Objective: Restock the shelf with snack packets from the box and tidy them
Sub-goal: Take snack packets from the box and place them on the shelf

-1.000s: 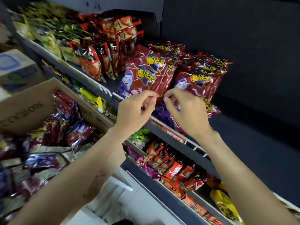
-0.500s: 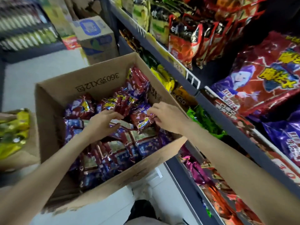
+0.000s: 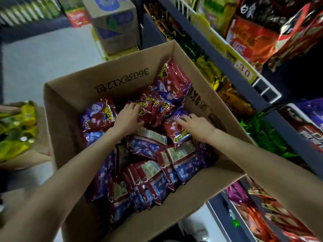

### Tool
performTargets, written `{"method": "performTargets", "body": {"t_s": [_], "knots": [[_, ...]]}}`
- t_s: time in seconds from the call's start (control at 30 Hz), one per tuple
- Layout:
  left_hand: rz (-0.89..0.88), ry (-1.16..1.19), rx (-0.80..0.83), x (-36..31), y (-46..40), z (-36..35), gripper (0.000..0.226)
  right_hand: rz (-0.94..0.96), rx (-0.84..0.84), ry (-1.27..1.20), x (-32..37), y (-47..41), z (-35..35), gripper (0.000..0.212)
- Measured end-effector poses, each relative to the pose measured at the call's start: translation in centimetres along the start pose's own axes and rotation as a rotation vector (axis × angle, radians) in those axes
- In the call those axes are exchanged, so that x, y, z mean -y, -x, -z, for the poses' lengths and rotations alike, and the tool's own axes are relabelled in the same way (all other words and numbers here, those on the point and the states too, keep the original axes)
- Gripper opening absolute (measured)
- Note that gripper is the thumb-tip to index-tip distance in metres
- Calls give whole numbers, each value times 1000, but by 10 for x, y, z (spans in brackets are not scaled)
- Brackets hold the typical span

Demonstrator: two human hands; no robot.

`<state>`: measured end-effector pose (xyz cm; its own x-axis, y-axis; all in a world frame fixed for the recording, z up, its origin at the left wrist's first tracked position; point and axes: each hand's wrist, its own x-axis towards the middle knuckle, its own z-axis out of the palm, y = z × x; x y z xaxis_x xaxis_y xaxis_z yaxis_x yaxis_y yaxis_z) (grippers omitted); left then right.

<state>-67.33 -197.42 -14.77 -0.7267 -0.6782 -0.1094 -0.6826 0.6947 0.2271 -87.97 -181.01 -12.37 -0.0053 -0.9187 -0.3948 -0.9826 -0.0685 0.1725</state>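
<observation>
Head view shows the left hand (image 3: 128, 119) gripping packets (image 3: 153, 107) in the box (image 3: 73, 95), right hand (image 3: 195, 125) resting flat; best lift a neat bunch.

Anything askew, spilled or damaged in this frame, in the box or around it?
Nothing spilled or torn shows. The snack packets in the cardboard box lie jumbled, some face up, some back up, some on edge, which fits loose stock. The left hand and right hand rest on red packets near the top. The surrounding shelves are blurred.
</observation>
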Motion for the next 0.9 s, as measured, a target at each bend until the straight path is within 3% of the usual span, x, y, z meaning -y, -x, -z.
{"method": "performTargets", "body": {"t_s": [0.1, 0.27, 0.4, 0.5, 0.6, 0.73, 0.9], "knots": [[-81, -85, 146, 15, -17, 0, 67, -10, -74, -142, -7, 4, 13, 60], [-227, -442, 244, 23, -31, 14, 64, -159, -350, -664, -11, 20, 33, 41], [-319, -479, 216, 31, -30, 32, 56, -294, -361, -1016, -13, 31, 46, 36], [-369, -393, 104, 34, -20, 56, 52, -278, -368, -1246, -16, 40, 54, 29], [-441, -251, -113, 28, -5, 84, 44, -250, -433, -1373, -16, 56, 63, 26], [-307, 104, -360, 5, 23, 116, 43, -373, -681, -1333, -10, 83, 70, 15], [-228, 613, -465, -50, 60, 144, 36, -466, -958, -1343, -8, 140, 87, 31]]}}
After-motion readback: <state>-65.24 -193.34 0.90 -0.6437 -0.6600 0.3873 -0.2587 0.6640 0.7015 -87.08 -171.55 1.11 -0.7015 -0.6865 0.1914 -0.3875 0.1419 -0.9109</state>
